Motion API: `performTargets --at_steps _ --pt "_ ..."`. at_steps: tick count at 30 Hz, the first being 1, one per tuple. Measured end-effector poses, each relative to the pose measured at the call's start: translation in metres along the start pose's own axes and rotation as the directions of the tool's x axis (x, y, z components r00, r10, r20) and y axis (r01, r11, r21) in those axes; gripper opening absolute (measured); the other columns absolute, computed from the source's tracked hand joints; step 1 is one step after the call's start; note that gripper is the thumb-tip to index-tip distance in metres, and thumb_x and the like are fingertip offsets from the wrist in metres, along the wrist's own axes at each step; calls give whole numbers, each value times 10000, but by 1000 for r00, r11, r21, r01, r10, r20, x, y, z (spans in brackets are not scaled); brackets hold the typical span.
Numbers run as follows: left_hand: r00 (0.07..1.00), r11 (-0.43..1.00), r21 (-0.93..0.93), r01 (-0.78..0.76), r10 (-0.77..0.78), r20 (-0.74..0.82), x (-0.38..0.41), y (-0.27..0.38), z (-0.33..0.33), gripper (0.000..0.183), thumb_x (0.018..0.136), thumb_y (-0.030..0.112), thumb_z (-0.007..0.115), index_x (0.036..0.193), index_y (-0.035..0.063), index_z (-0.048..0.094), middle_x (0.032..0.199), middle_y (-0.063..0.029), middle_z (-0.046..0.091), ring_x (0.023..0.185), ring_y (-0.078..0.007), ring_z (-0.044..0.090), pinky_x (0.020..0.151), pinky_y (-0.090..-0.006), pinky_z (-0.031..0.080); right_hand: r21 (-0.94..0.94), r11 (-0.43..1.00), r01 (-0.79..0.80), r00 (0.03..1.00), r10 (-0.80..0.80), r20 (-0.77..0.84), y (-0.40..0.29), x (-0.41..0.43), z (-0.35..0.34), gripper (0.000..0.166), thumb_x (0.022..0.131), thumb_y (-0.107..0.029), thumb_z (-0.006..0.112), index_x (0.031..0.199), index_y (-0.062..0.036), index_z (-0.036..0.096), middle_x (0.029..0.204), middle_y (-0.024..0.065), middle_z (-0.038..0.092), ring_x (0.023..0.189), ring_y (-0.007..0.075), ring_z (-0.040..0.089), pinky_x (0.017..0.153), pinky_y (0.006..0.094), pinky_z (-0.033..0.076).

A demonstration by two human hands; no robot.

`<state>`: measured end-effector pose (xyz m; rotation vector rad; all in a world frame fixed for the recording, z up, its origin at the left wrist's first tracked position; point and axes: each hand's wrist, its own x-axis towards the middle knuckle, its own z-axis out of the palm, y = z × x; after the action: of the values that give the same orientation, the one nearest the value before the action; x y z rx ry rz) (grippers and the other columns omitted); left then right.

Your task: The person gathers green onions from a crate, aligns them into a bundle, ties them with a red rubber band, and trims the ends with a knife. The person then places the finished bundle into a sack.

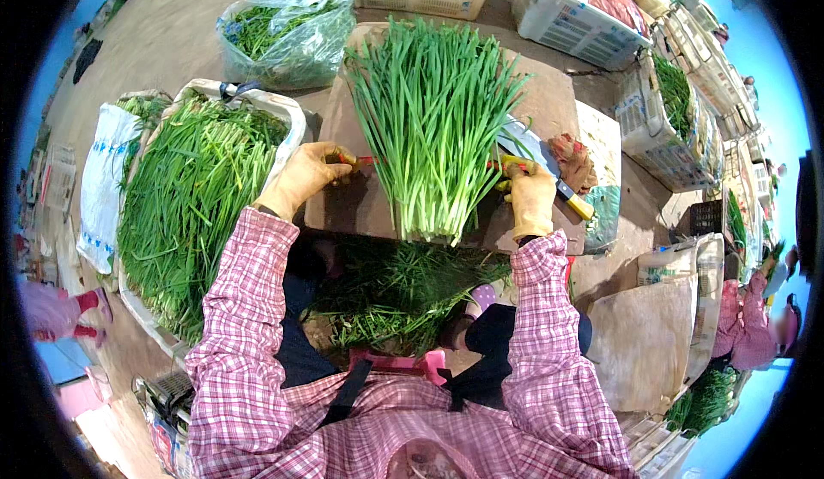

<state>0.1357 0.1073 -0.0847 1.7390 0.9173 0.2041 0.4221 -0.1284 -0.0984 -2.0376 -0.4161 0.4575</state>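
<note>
A broad bunch of green chives (438, 131) lies on a brown board (338, 202) in front of me, its pale cut ends towards my body. A thin red tie (367, 159) shows on both sides of the bunch; its middle is hidden by the leaves. My left hand (301, 179), in a tan glove, pinches one end of the tie. At the other side my right hand (533, 196), gloved too, grips the opposite end. Just right of that hand lies a knife (574, 201) with a black and yellow handle, next to a crumpled brown cloth (571, 160).
To my left stands a white-rimmed crate (297, 125) heaped with chives. A clear plastic bag (315, 47) of greens sits beyond it. White plastic crates (579, 31) line the far and right sides. Loose trimmings (399, 324) cover the ground below the board. Other people are at both edges.
</note>
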Motion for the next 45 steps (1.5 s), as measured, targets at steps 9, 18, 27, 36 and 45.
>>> performTargets --at_steps 9,18,27,36,45 --pt "988 901 -431 -44 102 113 -3 39 51 189 865 59 763 1000 -61 709 884 -102 733 761 -144 684 709 -270 565 612 787 79 996 -88 -15 -11 -28 13 231 959 -64 631 1149 63 666 1024 109 723 847 189 712 764 310 599" --pt "975 877 -430 -213 222 -29 -31 58 84 268 864 193 788 985 -34 715 815 -76 730 645 -117 652 603 -251 535 163 938 306 885 -343 315 -80 -25 23 204 924 -143 675 1041 10 742 866 111 751 757 149 678 709 294 531" --pt "998 626 -780 7 -47 -29 -38 69 154 121 943 112 686 984 0 709 906 -54 741 685 -145 680 576 -257 520 -393 640 660 740 -646 189 -93 -28 17 175 842 -169 687 971 -74 757 835 202 696 820 406 668 733 468 532" --pt "478 444 606 -660 870 -117 -22 105 126 136 676 111 783 800 78 738 1235 -129 665 1228 -367 556 1079 -476 418 -204 410 889 403 -912 -77 -52 -36 23 214 728 -30 707 940 -59 723 920 128 712 884 343 662 783 445 526" --pt "658 600 370 -709 752 41 18 73 128 156 769 177 770 878 74 728 935 -122 702 962 -332 631 914 -429 483 -165 784 599 800 -595 77 -34 11 -56 319 927 -98 605 1239 -62 658 1072 174 718 1002 304 689 894 359 528"
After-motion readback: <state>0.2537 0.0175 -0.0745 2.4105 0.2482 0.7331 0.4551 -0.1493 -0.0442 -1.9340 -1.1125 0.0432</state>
